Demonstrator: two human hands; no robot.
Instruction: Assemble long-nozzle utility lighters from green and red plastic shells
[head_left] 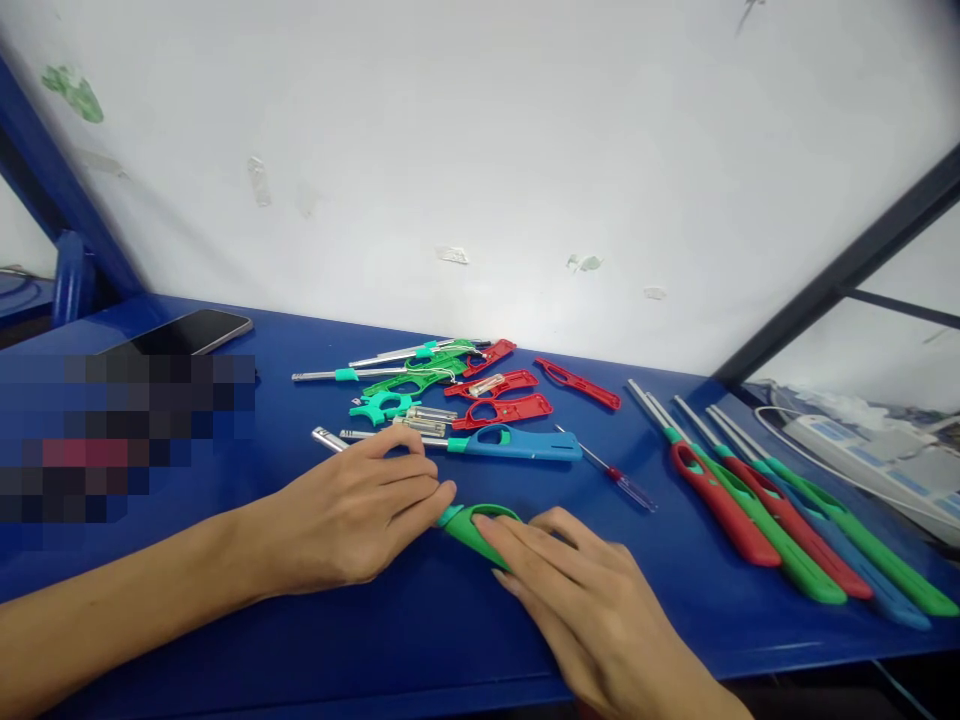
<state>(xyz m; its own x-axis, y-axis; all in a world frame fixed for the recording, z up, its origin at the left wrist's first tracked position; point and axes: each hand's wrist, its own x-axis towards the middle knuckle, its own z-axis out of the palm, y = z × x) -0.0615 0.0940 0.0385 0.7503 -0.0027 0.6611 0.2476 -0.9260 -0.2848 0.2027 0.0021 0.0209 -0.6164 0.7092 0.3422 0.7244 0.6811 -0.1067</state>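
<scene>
Both my hands are on a green long-necked gas lighter (471,530) lying at a slant above the table. My left hand (360,520) has its fingers closed round the metal tube, whose tip shows past the knuckles. My right hand (600,600) grips the green handle and covers its rear end. Just behind lies a blue lighter (525,445) with a metal tube. Farther back are red handle halves (510,410), green handle halves (420,375), a turquoise plastic part (379,407) and small clear-and-metal pieces (431,415). A screwdriver (630,488) rests right of the blue lighter.
Several lighters with red, green and blue handles (727,515) lie side by side on the right. A phone (206,332) is at the back left, near a blurred patch. White power strips (862,455) stand beyond the right bar. A white wall (480,150) borders the blue table (337,650).
</scene>
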